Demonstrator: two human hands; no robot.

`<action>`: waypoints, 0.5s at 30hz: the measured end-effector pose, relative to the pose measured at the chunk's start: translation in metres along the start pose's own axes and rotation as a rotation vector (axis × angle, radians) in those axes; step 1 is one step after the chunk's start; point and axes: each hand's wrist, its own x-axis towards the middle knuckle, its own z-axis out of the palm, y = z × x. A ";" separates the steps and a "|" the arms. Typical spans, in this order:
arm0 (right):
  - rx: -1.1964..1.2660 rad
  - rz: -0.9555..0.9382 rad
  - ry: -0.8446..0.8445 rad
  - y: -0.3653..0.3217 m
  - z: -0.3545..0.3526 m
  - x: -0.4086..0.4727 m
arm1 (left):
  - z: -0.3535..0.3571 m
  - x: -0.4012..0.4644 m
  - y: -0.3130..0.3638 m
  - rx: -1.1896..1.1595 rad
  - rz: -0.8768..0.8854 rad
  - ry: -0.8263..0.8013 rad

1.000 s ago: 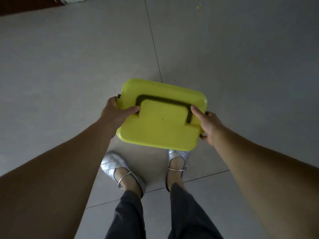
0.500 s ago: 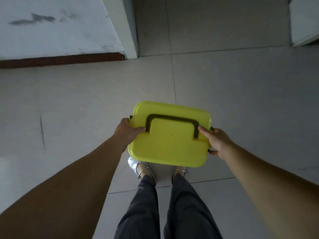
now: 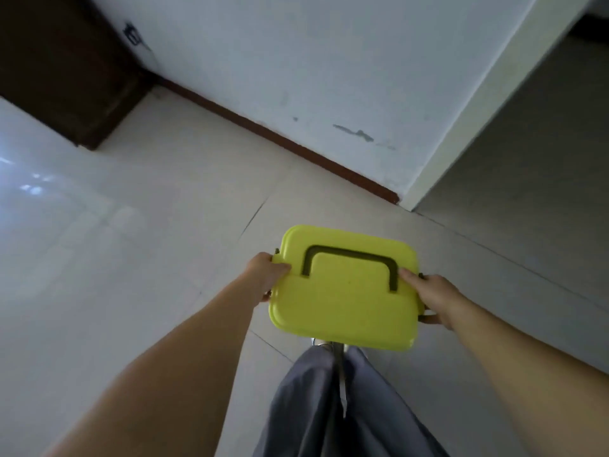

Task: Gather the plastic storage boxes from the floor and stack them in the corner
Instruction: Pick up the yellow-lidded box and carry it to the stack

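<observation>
A yellow plastic storage box (image 3: 342, 301) with a dark folded-down handle on its lid is carried in front of me, above the tiled floor. My left hand (image 3: 265, 275) grips its left edge, thumb on the lid and fingers under the side. My right hand (image 3: 431, 296) grips the right edge the same way, thumb resting on the lid near the handle's end. The box body below the lid is hidden.
A white wall (image 3: 329, 77) with a reddish-brown skirting (image 3: 280, 140) runs diagonally ahead. A dark wooden door (image 3: 66, 70) stands at the upper left. A white wall corner (image 3: 478, 120) borders an opening to the right. My legs in grey trousers (image 3: 329, 400) are below the box.
The view has swung up and to the left: the wall and skirting now lie much closer and slanted, and the dark door has come into view. Both hands still hold the box.
</observation>
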 end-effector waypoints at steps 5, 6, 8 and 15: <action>-0.260 -0.171 -0.105 -0.066 0.073 -0.035 | -0.077 -0.035 -0.067 -0.271 -0.064 0.097; -0.305 -0.203 -0.132 -0.075 0.091 -0.041 | -0.090 -0.041 -0.082 -0.318 -0.077 0.121; -0.408 -0.248 -0.173 -0.094 0.129 -0.053 | -0.117 -0.054 -0.108 -0.426 -0.087 0.158; -0.740 -0.347 -0.244 -0.142 0.287 -0.112 | -0.212 -0.074 -0.213 -0.670 -0.171 0.247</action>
